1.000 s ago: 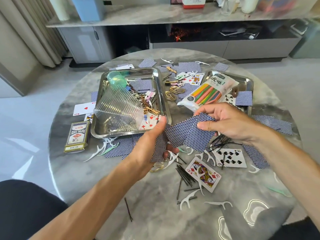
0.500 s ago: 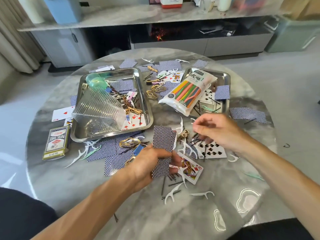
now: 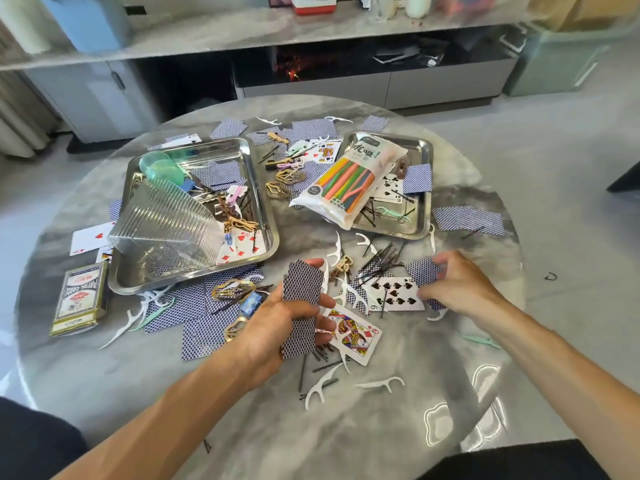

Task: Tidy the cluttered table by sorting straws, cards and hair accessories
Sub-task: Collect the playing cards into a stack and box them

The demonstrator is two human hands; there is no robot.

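My left hand [image 3: 277,327] grips a stack of blue-backed playing cards [image 3: 302,296] upright over the table's middle. To the right, my right hand [image 3: 457,285] curls its fingers onto a face-down card [image 3: 420,271] lying beside the nine of spades [image 3: 394,293]. A queen card [image 3: 353,336] lies face up just under the left hand. A packet of coloured straws [image 3: 349,181] leans across the rim of the right steel tray [image 3: 420,223]. Gold hair clips [image 3: 232,289] and black bobby pins [image 3: 381,263] are scattered among the cards.
The left steel tray [image 3: 263,251] holds a stack of clear plastic cups [image 3: 162,223], clips and cards. A card box [image 3: 78,297] stands at the table's left edge. White floss picks [image 3: 320,388] litter the near side. More face-down cards [image 3: 467,220] lie at the right and far edges.
My left hand has squared the cards into a tight upright stack. My right hand moved right and down onto a face-down card by the nine of spades.
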